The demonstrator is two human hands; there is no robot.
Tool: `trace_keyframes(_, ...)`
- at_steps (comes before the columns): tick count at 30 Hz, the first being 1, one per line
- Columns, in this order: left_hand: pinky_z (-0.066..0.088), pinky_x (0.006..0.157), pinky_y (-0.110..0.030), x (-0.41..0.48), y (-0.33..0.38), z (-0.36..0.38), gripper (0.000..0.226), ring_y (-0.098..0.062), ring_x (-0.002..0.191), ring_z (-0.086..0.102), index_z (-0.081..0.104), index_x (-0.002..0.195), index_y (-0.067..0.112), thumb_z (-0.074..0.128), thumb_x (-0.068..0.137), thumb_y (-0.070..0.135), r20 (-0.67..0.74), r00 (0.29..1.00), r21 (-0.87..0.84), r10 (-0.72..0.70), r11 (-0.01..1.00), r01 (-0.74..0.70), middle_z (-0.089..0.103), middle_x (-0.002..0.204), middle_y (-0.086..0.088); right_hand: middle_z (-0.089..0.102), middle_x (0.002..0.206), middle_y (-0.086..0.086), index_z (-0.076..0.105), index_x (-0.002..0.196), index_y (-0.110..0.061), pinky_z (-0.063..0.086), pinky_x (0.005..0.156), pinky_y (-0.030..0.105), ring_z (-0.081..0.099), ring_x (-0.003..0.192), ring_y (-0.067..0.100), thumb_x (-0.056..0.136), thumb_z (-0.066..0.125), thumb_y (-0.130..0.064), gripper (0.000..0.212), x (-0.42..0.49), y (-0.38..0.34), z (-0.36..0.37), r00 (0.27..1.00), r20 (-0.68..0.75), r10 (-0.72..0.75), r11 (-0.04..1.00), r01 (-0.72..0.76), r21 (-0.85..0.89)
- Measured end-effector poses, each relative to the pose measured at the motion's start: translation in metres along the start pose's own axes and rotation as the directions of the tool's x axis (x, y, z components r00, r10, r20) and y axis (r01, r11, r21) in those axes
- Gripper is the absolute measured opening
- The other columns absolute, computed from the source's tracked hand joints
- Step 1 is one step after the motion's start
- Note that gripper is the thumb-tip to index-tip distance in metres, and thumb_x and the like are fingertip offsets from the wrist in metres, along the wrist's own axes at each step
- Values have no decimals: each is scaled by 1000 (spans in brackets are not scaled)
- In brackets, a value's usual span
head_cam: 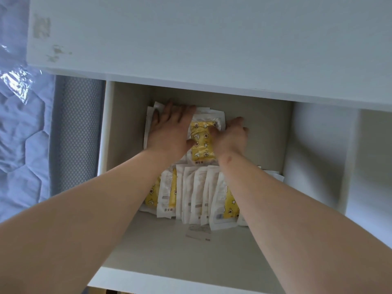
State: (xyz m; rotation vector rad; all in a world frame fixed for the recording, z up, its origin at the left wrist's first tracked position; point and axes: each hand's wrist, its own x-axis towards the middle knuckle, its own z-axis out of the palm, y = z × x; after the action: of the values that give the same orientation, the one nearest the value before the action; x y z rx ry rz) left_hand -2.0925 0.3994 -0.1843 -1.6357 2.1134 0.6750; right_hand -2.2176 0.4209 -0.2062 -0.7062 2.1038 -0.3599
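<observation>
Pressing flat on the stack of packets [202, 143] at the drawer [127, 128] back, the left hand [169, 132] lies spread. The right hand [232, 137] grips the stack's right edge, thumb on top. A row of packets [196, 194] stands below the wrists.

I've free drawer floor [265, 145] right of the far stack [202, 136]; cabinet top [212, 49] overhangs far end, packet row [197, 194] blocks low approach.

One white drawer [127, 128], one flat pile of white-and-yellow plastic packets [202, 141] at its back, one row [197, 196] mid-drawer, one paper slip [198, 235]
</observation>
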Motion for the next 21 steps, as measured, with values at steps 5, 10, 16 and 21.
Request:
trace_keyframes(5, 0, 116, -49, 7, -5, 1, 79, -26, 146, -6, 3, 151, 31, 49, 90, 53, 58, 998, 12, 6, 1000, -7, 4, 158, 3, 59, 110, 19, 46, 108, -4, 55, 81, 47, 62, 96, 37, 89, 63, -25, 33, 1, -5, 21, 993, 33, 113, 974, -118, 193)
trace_keyframes(10, -4, 115, -51, 5, -9, 3, 82, -28, 146, -9, 1, 151, 30, 50, 89, 53, 72, 997, 55, -36, 998, 32, 1, 158, 1, 64, 100, 18, 45, 89, -11, 54, 80, 48, 64, 90, 37, 92, 56, -18, 13, 3, -8, 24, 995, 95, 25, 989, -38, 141)
trace_keyframes(16, -2, 115, -53, -18, 8, 4, 76, -34, 144, -12, -8, 150, 29, 41, 95, 48, 12, 996, 135, -93, 987, 90, -13, 158, -5, 60, 118, 12, 47, 124, -20, 48, 63, 27, 58, 88, 26, 93, 46, -9, 32, -10, -6, 0, 949, 297, 105, 981, -147, 123)
trace_keyframes(21, 0, 116, -49, -40, 20, -8, 71, -32, 145, -13, 8, 151, 26, 49, 93, 37, 11, 995, 44, -101, 994, 101, -9, 158, -4, 50, 89, 0, 31, 143, -23, 51, 88, 40, 50, 70, 15, 96, 39, -8, 50, -27, -16, -15, 905, 390, 173, 959, -244, 142)
